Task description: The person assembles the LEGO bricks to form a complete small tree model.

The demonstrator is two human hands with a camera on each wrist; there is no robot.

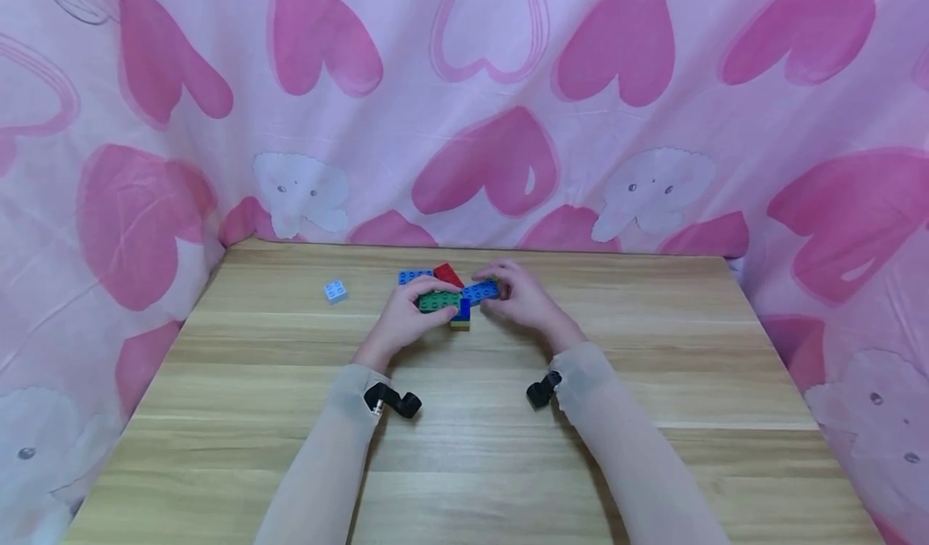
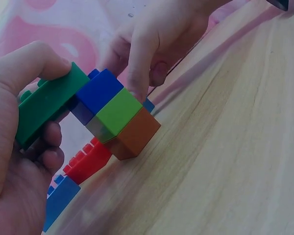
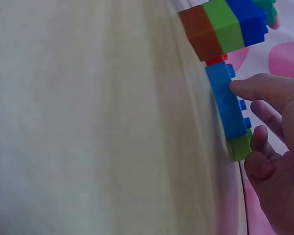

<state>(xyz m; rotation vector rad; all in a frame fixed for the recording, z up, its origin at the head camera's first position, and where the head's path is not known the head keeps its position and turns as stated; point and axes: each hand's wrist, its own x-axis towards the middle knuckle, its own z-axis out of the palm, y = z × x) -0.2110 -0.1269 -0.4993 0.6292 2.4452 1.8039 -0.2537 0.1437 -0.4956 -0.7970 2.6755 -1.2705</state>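
My left hand [image 1: 406, 315] grips a green brick [image 1: 438, 301] between thumb and fingers. That brick joins the top of a stack: a dark blue brick [image 2: 102, 93], a lime brick [image 2: 118, 115] and a brown brick [image 2: 137, 135]. Just right of it, my right hand [image 1: 524, 297] pinches a long blue brick [image 3: 225, 100] near its studded edge. Another lime brick [image 3: 241, 148] shows at the far end of this blue one, close by the curled lower fingers. Behind the left hand's stack lies a red brick [image 1: 447, 274].
A second blue brick [image 1: 415, 276] lies beside the red one, behind the left hand. Farther left is a small light blue brick [image 1: 335, 291]. The wooden table [image 1: 464, 464] ends at a pink heart-patterned curtain [image 1: 479, 166], which also hangs along both sides.
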